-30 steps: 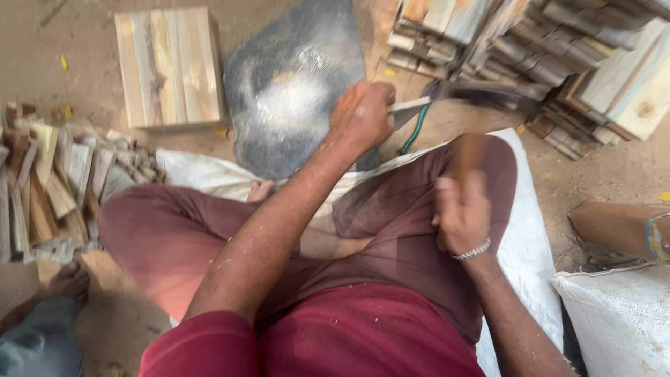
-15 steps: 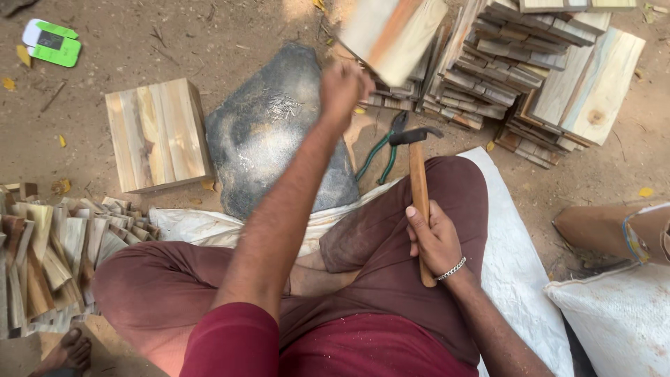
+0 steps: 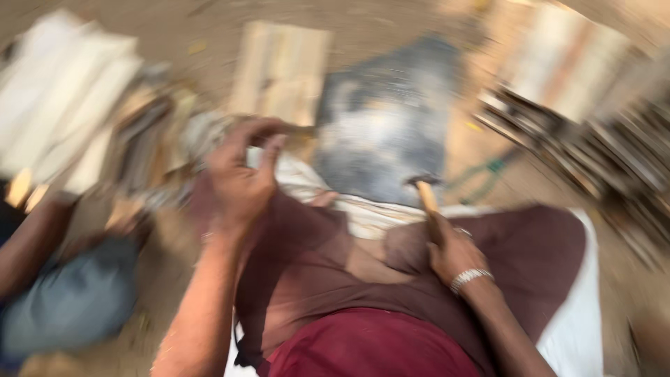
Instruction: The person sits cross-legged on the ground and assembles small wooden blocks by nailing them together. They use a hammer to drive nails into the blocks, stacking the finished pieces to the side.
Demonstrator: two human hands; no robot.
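The whole view is motion-blurred. My left hand [image 3: 241,178] hovers over my left knee with its fingers curled around what looks like a thin wooden strip [image 3: 301,130] poking out toward the right. My right hand [image 3: 453,253], with a metal bracelet on the wrist, rests on my right thigh. It grips the wooden handle of a hammer [image 3: 424,190], whose dark head points away from me. A flat grey stone slab [image 3: 384,126] lies on the ground just beyond my crossed legs.
A square wooden block [image 3: 279,66] lies left of the slab. Stacked planks [image 3: 593,105] fill the right side and a heap of pale wood pieces [image 3: 70,105] the left. Another person's arm [image 3: 28,244] is at the lower left. A white sack [image 3: 572,328] lies under my legs.
My left hand has pulled back from the plank stack at the upper right to over my left knee. The view has swung left. My right hand still holds the hammer on my thigh.
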